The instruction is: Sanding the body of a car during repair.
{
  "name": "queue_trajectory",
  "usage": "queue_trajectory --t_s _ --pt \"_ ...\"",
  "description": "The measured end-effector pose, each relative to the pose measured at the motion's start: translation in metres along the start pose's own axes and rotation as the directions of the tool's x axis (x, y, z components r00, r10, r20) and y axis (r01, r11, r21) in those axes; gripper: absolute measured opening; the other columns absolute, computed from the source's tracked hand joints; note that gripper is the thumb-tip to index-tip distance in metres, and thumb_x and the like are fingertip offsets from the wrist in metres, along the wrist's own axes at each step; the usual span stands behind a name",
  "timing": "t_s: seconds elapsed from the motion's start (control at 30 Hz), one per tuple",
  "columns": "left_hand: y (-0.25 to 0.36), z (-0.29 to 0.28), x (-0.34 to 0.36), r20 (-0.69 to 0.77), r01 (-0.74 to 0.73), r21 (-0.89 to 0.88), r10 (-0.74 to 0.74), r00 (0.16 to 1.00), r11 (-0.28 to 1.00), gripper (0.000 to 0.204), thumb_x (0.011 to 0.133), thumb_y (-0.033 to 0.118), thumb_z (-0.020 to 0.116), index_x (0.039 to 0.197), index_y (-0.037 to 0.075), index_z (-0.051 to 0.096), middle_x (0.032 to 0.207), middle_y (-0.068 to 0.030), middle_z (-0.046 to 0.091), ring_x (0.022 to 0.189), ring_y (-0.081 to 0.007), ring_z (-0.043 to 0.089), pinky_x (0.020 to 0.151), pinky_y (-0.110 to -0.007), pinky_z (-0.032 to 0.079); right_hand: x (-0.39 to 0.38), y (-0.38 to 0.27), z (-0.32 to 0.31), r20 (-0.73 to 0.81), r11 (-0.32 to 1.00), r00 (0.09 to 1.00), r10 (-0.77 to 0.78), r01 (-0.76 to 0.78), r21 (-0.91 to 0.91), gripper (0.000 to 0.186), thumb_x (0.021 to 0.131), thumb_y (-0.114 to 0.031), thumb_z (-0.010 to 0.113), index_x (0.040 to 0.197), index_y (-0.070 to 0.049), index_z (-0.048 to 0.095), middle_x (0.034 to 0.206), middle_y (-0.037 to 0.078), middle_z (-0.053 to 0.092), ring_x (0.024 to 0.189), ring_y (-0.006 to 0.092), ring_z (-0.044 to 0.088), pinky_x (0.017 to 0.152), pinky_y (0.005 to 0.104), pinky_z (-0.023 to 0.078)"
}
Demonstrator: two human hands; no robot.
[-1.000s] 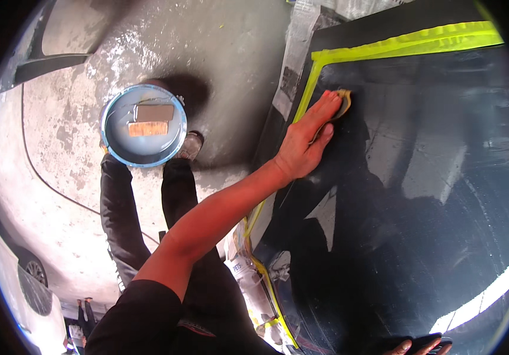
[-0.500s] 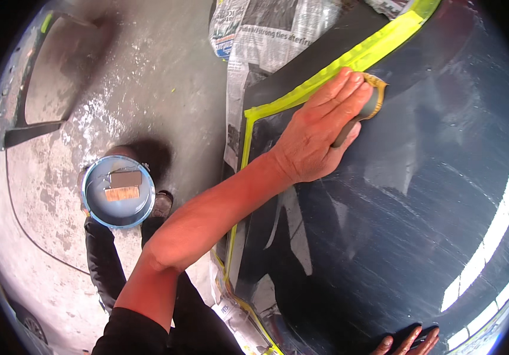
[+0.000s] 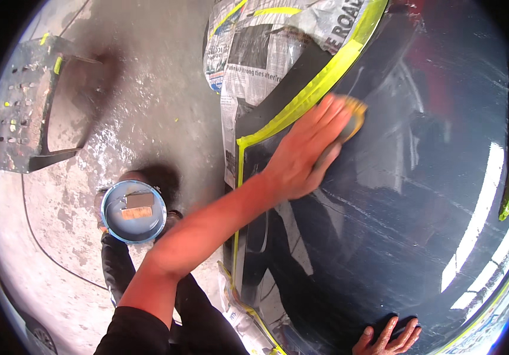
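From my feed I see a bare left forearm point(image 3: 207, 225) coming out of a short black sleeve point(image 3: 139, 331) that ends above the elbow — no watch, no band, no glove on it. The left hand point(image 3: 304, 151) is bare too, with no ring that I can make out. Below the arm I see dark trousers point(image 3: 118, 266), plain and slightly creased, and the toe of a dark shoe point(image 3: 173, 216). At the lower edge the right hand point(image 3: 387, 340) shows only its bare fingers — its wrist and sleeve are cut off by the rim.
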State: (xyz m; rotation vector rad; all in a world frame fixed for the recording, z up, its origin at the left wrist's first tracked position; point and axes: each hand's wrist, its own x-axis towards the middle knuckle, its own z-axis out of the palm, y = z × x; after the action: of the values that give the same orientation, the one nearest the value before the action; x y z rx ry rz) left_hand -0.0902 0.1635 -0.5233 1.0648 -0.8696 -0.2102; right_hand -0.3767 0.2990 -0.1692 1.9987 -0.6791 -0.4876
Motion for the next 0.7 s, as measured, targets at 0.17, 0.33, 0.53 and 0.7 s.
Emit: queue_trajectory --t_s 0.17,0.33,0.53,0.7 --pt "0.007 0.003 0.037 -0.013 -0.031 0.002 0.031 0.999 1.000 0.052 0.103 0.010 0.059 0.151 -0.007 0.048 0.156 -0.0260 0.050 0.152 -0.0455 0.039 0.126 -0.052 0.033 0.003 0.006 -0.004 0.005 1.000 1.000 0.005 -0.005 0.014 0.058 0.102 -0.062 0.057 0.141 -0.020 0.068 0.159 0.025 0.045 0.145 0.0533 0.037 0.112 0.0731 0.033" --pt "0.021 0.015 0.164 -0.123 -0.082 0.001 0.081 0.989 0.997 0.050 0.104 0.008 0.058 0.151 -0.006 0.050 0.155 -0.0281 0.052 0.152 -0.0460 0.039 0.127 -0.052 0.032 0.003 0.013 -0.006 0.028 0.999 1.000 -0.007 0.006 0.038 0.055 0.101 -0.062 0.061 0.140 -0.024 0.069 0.160 0.024 0.046 0.151 0.0504 0.032 0.116 0.0706 0.032" --pt "0.032 0.011 0.073 0.039 0.028 0.014 -0.028 0.999 1.000 0.053 0.106 0.010 0.056 0.157 -0.004 0.045 0.163 -0.0261 0.043 0.156 -0.0451 0.033 0.128 -0.052 0.029 0.001 0.027 -0.011 0.011 0.999 1.000 -0.019 0.018 0.048 0.054 0.101 -0.062 0.061 0.140 -0.026 0.070 0.160 0.020 0.048 0.151 0.0492 0.033 0.118 0.0692 0.031" --pt "0.041 0.013 0.199 -0.056 0.051 0.000 -0.051 0.997 0.999 0.054 0.104 0.005 0.057 0.157 -0.002 0.046 0.162 -0.0263 0.044 0.156 -0.0435 0.035 0.128 -0.049 0.029 0.005 0.034 -0.016 -0.009 0.997 1.000 -0.001 0.001 0.080 0.051 0.102 -0.063 0.059 0.137 -0.028 0.072 0.156 0.019 0.053 0.146 0.0477 0.040 0.115 0.0665 0.034"
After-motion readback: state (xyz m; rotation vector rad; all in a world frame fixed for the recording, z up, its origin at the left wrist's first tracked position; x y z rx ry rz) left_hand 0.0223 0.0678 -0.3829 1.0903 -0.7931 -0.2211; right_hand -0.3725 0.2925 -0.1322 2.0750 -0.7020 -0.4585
